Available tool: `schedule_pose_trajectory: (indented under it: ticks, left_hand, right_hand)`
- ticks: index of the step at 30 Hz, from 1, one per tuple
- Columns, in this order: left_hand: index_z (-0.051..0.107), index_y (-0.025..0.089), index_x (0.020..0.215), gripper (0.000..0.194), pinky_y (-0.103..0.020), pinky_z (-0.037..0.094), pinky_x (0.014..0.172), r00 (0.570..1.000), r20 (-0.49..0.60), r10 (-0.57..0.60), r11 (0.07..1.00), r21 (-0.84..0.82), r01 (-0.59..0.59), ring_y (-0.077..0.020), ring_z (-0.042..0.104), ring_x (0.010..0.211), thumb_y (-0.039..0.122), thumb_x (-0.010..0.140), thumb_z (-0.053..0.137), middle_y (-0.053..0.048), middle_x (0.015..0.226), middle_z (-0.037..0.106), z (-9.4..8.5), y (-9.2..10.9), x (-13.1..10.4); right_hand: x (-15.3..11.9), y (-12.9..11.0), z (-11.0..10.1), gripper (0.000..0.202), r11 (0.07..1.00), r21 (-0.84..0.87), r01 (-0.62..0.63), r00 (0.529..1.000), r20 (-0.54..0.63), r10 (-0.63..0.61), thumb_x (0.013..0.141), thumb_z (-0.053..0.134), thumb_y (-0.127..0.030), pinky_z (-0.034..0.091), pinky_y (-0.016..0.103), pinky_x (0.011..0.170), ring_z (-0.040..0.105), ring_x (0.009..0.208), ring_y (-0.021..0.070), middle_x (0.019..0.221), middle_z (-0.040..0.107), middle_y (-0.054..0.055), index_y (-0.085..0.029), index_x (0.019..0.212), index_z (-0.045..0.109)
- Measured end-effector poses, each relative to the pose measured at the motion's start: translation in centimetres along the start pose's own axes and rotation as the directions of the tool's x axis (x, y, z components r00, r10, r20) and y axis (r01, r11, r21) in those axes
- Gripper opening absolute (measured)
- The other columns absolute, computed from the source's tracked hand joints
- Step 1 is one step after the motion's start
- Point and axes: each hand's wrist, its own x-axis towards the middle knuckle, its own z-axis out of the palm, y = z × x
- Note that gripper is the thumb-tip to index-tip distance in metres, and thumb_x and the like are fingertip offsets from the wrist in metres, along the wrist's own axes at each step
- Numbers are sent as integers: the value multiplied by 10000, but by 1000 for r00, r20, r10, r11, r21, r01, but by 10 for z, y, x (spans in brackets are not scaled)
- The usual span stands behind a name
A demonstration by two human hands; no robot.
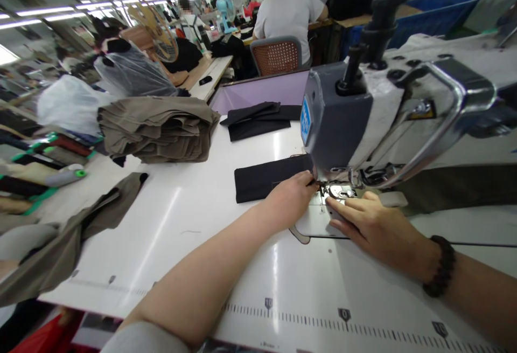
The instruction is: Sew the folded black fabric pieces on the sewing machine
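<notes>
My left hand (291, 202) is at the left side of the sewing machine's needle area, its fingers closed together over the right end of a folded black cloth piece (256, 179). Under the machine head (337, 118), the fingertips are partly hidden. My right hand (374, 223) rests palm down on the machine bed just right of the needle plate (341, 192), fingers stretched out, with a dark beaded bracelet on the wrist. A dark olive cloth strip (456, 186) lies behind the right hand.
Black folded pieces (262, 118) lie farther back on the white table (194, 256). At the left are a stack of brown-grey cloth (159, 129), a draped cloth (109, 207) and thread spools (64, 175). Beyond the table, a person (287, 16) sits on a chair (277, 55); a blue bin (432, 16) stands right.
</notes>
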Motion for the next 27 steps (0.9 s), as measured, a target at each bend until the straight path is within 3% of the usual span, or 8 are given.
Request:
schedule_pose_trajectory:
  ticks: [5,9,15,20,23,27]
  left_hand:
    - [577,94,999,211,-252,462,860,1000,10,14,1000,14,-14,-188,541,1031,96,875,407,-98,1024,583,-2,3,-3]
    - [547,91,1078,253,-305,415,932,999,51,11,996,93,-15,-206,491,1117,98,889,378,-111,1126,558,-2,6,-1]
    - [449,74,1233,352,-388,397,948,956,137,-260,938,272,216,-260,441,1194,93,898,343,-187,1306,436,-12,17,-7]
    - [449,80,1243,377,-352,424,941,955,265,-131,961,270,57,-240,483,1166,80,869,400,-144,1324,443,-19,32,-42]
    - [471,65,1220,366,-337,440,935,978,198,-59,969,248,8,-231,508,1141,92,856,439,-146,1290,480,-13,39,-64]
    - [560,56,1103,291,-316,500,862,995,-67,73,996,60,-69,-202,605,996,71,849,418,-136,1108,619,-25,49,-90]
  right_hand:
    - [1,0,0,297,1000,2,7,1000,-16,-7,876,427,-316,363,275,579,508,618,150,758,631,49,-134,1050,584]
    - [0,1,2,312,1000,-10,1,1000,-3,-1,881,415,-329,363,280,570,521,615,155,769,636,50,-137,1064,581]
    - [-2,6,-8,325,995,98,-4,1000,-23,7,910,355,-323,364,280,602,538,612,139,699,631,38,-180,920,647]
    - [-7,17,-18,356,995,70,-71,995,-66,75,903,370,-353,341,290,562,510,565,149,655,625,40,-193,827,679]
    - [-7,18,-20,359,994,94,-57,996,-64,64,904,371,-343,344,293,574,514,575,152,650,624,34,-184,809,678]
    - [-6,14,-21,368,987,153,-52,998,-32,57,913,353,-326,353,288,609,528,613,143,677,623,33,-178,782,664]
